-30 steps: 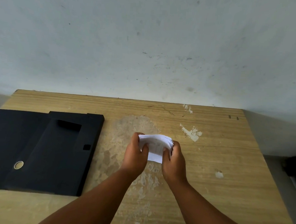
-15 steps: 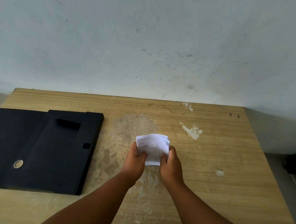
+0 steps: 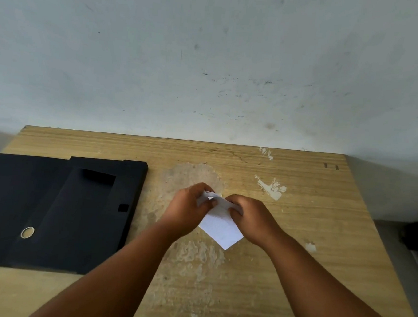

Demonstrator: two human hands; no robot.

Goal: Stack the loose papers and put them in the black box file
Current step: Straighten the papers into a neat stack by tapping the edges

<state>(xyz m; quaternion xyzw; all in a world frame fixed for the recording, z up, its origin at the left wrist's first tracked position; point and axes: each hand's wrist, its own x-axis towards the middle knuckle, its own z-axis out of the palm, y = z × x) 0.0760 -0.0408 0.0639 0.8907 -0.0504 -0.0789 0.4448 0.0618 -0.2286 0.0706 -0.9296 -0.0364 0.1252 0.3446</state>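
The loose papers (image 3: 220, 224) are gathered into one small stack, pinched at its far edge by the left hand (image 3: 190, 212) and right hand (image 3: 253, 218) above mid-table; filing remains, since the black box file (image 3: 60, 210) lies well apart at the left.

Tabletop (image 3: 296, 237): wood-grain laminate, worn and flaked at 12 o'clock; box file (image 3: 60, 210): matt black board; papers (image 3: 219, 226): white, matt.
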